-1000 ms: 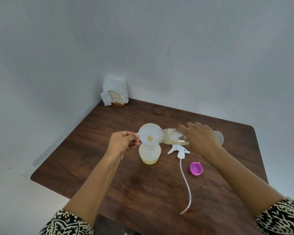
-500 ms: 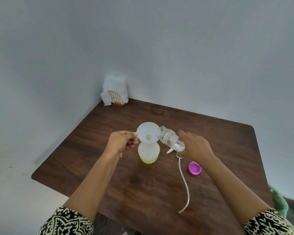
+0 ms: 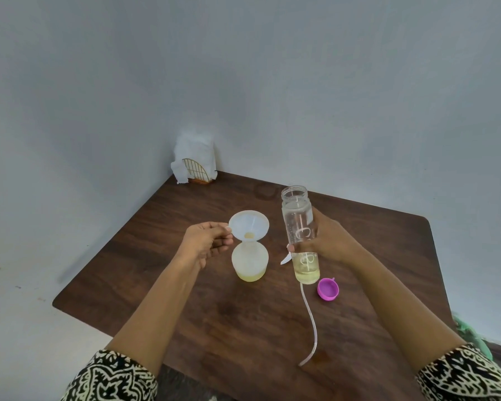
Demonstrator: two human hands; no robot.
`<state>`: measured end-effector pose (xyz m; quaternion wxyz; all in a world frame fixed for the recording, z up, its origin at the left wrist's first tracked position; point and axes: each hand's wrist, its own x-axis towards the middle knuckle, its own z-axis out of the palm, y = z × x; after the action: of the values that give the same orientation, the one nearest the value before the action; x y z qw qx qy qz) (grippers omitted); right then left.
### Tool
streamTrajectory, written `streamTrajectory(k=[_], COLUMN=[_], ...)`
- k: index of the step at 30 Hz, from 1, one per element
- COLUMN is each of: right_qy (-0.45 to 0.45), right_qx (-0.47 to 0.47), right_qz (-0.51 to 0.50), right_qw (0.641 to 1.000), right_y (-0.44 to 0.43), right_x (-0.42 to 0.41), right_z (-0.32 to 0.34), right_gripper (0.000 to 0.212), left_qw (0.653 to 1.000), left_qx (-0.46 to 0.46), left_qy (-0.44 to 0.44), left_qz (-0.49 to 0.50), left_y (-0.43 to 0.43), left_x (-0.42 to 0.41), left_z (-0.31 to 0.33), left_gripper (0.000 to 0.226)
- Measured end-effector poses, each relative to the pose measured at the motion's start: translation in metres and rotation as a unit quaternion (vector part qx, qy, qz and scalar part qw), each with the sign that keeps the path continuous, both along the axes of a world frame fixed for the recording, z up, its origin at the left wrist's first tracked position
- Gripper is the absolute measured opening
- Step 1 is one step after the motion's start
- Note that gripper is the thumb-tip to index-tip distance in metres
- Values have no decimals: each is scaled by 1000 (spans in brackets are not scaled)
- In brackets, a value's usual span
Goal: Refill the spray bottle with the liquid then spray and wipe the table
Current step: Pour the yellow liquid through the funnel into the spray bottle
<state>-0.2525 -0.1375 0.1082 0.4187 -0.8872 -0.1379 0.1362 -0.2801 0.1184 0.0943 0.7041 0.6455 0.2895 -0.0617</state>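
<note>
Pinching funnel on spray bottle with left hand, gripping upright clear bottle with right hand (refill seemingly partial); spraying, wiping ahead.

Two hands, two bottles, one funnel, one cap, one tube, one napkin holder

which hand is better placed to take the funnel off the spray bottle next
Left. The left hand pinches the funnel at its rim atop the spray bottle; the right hand grips the refill bottle.
</note>
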Motion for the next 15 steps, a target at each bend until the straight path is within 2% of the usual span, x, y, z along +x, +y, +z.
streamTrajectory(k=[6, 15], right_qy=[-18, -23], right_qx=[51, 92], right_qz=[-20, -37], right_qw=[998, 995], right_y=[1, 2], right_x=[0, 2], right_z=[15, 22], right_gripper=[62, 64], left_qw=[1000, 1000], left_qx=[11, 19], left_qy=[-11, -10], left_qz=[-1, 14], left_y=[-1, -3], left_x=[-1, -2], left_z=[4, 1], left_gripper=[7, 8])
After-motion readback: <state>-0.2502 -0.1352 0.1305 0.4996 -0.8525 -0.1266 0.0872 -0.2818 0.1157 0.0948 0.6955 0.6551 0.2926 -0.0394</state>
